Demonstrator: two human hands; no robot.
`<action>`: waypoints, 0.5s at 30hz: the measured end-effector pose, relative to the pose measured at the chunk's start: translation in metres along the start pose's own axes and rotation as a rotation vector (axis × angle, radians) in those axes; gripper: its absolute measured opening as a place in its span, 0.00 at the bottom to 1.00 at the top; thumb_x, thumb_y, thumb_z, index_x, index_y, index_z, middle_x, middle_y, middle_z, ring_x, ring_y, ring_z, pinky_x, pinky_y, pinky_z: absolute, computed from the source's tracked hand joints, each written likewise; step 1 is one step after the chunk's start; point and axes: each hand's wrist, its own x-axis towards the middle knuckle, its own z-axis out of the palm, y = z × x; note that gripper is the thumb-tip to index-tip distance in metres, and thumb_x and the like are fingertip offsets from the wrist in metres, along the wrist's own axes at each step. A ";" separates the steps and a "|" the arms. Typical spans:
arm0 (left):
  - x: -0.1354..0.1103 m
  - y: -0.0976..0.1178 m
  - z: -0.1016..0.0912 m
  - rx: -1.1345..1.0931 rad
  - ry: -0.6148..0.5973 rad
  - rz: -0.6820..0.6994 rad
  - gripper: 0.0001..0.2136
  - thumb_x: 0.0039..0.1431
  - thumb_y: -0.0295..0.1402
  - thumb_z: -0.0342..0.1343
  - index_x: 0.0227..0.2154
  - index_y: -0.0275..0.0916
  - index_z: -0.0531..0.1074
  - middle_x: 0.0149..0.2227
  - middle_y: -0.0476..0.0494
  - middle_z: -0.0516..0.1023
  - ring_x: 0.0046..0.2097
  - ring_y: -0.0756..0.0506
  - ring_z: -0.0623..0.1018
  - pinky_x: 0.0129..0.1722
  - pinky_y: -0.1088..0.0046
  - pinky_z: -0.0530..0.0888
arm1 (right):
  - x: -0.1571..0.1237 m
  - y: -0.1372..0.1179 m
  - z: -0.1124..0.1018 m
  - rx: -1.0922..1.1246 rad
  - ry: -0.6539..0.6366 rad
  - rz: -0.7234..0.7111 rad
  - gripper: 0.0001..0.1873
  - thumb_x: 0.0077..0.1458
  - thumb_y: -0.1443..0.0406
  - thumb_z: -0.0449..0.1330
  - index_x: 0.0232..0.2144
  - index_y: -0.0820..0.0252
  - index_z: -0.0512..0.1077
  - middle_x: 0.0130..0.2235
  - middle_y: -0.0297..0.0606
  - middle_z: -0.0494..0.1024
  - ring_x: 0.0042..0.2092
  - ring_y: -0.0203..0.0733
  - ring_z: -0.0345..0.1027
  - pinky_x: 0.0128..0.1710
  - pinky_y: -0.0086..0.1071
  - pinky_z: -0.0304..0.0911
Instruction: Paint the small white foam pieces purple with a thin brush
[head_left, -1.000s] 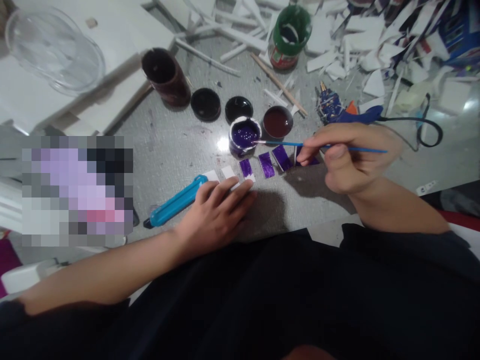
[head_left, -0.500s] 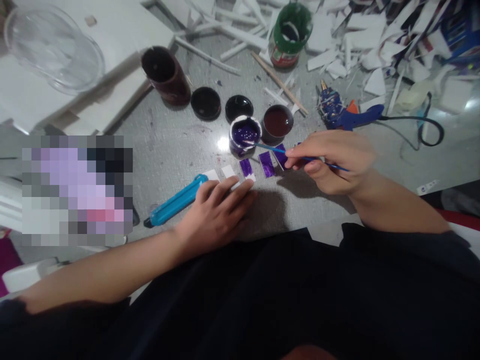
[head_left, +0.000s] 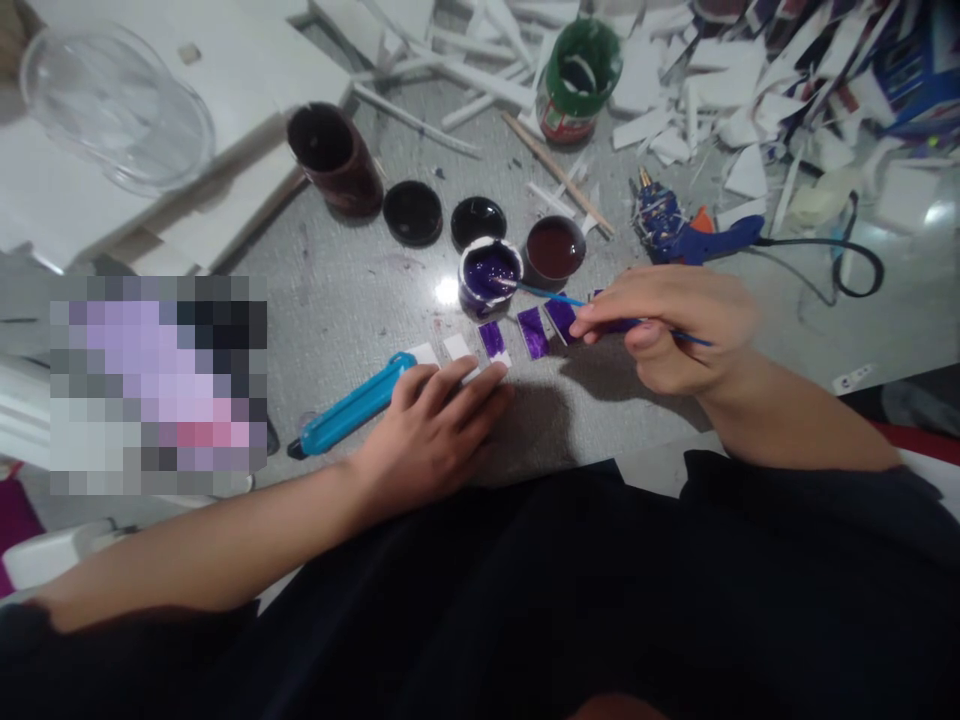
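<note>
My right hand [head_left: 667,325] pinches a thin blue paintbrush [head_left: 551,297], whose tip is at the open jar of purple paint [head_left: 489,272]. Flat on the table, my left hand [head_left: 442,420] has its fingers spread, with fingertips at small white pieces [head_left: 456,348]. Beside them lies a partly purple piece [head_left: 491,340] with a white lower end. To its right is a fully purple piece [head_left: 533,334], then another purple piece [head_left: 561,320] partly behind my right fingers. A blue utility knife [head_left: 356,405] rests against my left hand.
Behind the paint stand a dish of dark red liquid [head_left: 556,250], black lids [head_left: 412,212], a dark jar [head_left: 337,165] and a green-rimmed jar [head_left: 577,85]. A blue glue gun [head_left: 697,232] with its cord lies at right. White scraps [head_left: 720,70] cover the back; a clear plastic container [head_left: 120,105] is far left.
The paintbrush and my right hand have shifted slightly right, with the tip still at the purple paint jar. My left hand stays in place.
</note>
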 end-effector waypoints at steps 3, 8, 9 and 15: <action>0.000 0.000 0.000 0.031 0.017 0.012 0.24 0.82 0.42 0.62 0.73 0.40 0.83 0.75 0.35 0.83 0.70 0.30 0.76 0.67 0.50 0.73 | -0.002 0.002 0.000 0.001 0.001 0.018 0.19 0.81 0.54 0.64 0.66 0.39 0.87 0.40 0.36 0.94 0.33 0.45 0.87 0.35 0.41 0.83; 0.001 -0.001 -0.002 0.061 0.006 0.010 0.23 0.83 0.43 0.60 0.73 0.42 0.83 0.75 0.37 0.84 0.70 0.31 0.77 0.67 0.51 0.73 | -0.001 -0.001 0.002 0.026 0.037 0.039 0.18 0.81 0.54 0.64 0.65 0.41 0.88 0.38 0.36 0.93 0.32 0.45 0.85 0.31 0.41 0.81; 0.002 -0.001 -0.002 0.064 0.006 0.011 0.23 0.83 0.43 0.60 0.73 0.42 0.83 0.74 0.38 0.84 0.70 0.31 0.77 0.67 0.52 0.73 | -0.001 -0.002 0.003 0.029 0.052 0.045 0.18 0.81 0.54 0.64 0.64 0.41 0.89 0.37 0.36 0.92 0.31 0.44 0.85 0.30 0.40 0.80; 0.003 -0.001 -0.002 0.062 0.041 0.028 0.23 0.83 0.43 0.61 0.71 0.40 0.83 0.73 0.36 0.84 0.69 0.31 0.77 0.65 0.52 0.73 | 0.001 -0.005 0.007 0.195 0.182 0.082 0.18 0.83 0.56 0.62 0.59 0.48 0.92 0.36 0.39 0.92 0.29 0.39 0.84 0.24 0.31 0.75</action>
